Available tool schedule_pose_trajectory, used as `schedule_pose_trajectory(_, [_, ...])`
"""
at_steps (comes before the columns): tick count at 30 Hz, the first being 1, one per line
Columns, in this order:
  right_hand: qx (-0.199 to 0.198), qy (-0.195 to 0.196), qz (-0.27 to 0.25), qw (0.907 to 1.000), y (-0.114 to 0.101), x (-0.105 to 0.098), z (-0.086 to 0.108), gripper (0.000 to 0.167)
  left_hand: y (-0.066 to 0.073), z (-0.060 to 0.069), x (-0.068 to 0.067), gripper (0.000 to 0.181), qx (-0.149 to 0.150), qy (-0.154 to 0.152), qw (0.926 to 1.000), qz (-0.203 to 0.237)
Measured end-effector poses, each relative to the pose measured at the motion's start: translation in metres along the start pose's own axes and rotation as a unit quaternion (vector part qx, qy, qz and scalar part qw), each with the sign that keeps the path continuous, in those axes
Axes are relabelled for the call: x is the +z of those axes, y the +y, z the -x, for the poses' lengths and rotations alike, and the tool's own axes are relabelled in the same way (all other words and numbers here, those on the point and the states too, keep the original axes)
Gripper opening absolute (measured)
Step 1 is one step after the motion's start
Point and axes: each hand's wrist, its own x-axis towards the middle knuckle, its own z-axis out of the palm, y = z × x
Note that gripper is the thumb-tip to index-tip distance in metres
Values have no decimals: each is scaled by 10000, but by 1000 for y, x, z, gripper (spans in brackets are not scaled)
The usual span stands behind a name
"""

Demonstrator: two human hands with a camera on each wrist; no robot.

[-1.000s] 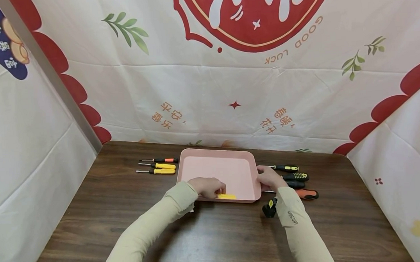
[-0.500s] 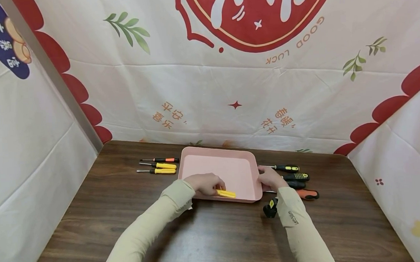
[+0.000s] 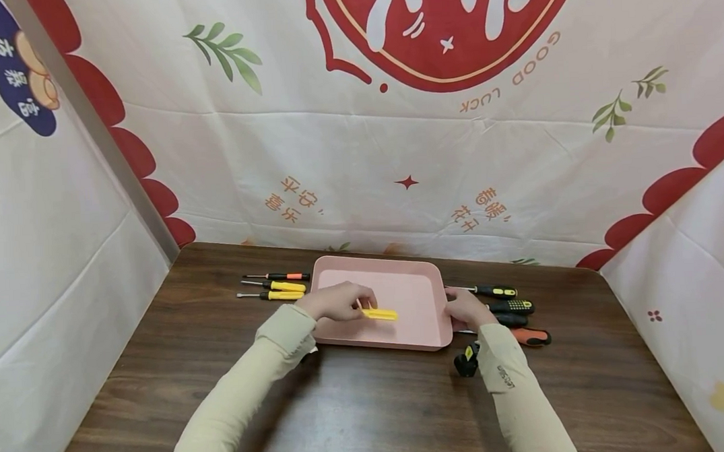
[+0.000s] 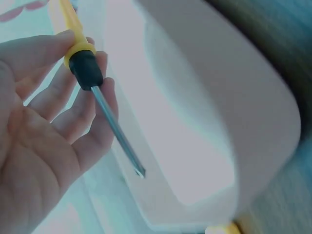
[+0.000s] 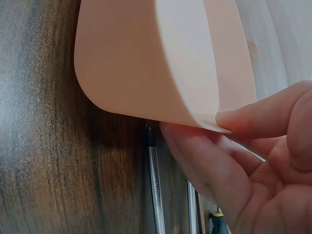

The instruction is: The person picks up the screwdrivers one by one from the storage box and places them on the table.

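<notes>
My left hand (image 3: 339,301) pinches a small screwdriver (image 4: 86,68) over the pink tray (image 3: 367,346). Its yellow handle and black collar lie between thumb and fingers, and the bare metal shaft points away from the palm in the left wrist view. My right hand (image 3: 465,308) grips the tray's right wall, thumb inside the rim and fingers outside, as the right wrist view shows. Nothing else shows inside the tray.
Left of the tray lie a black-and-orange screwdriver (image 3: 279,277) and two yellow-handled ones (image 3: 287,286). To the right are several larger screwdrivers, one orange-handled (image 3: 532,336). A small black object with a yellow mark (image 3: 466,362) sits by the right wrist.
The left hand has lifted the yellow screwdriver off the tray's near side and moved it back and to the left. The right hand has kept its hold on the tray.
</notes>
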Motion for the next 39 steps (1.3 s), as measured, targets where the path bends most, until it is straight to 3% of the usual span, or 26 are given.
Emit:
schedule_pose_trajectory(6, [-61,-38,45,10000,1,-1,-1,67,-18,27,-17,19,178,389,9986,315])
schedule_pose_trajectory(17, [-160,-75,-33,9998,2,-3,1,64,-50,68,-35,17,-75,927,9935,651])
schedule_pose_trajectory(26, [-154,-103,-34,9998,1,-2,0,64,-73,102,-40,17,-779,1192,9870,751])
schedule_pose_trajectory(39, [-147,-129,-55,9998,2,-2,-1,63,-108,130,-33,18,-1239,1450,9762,1028])
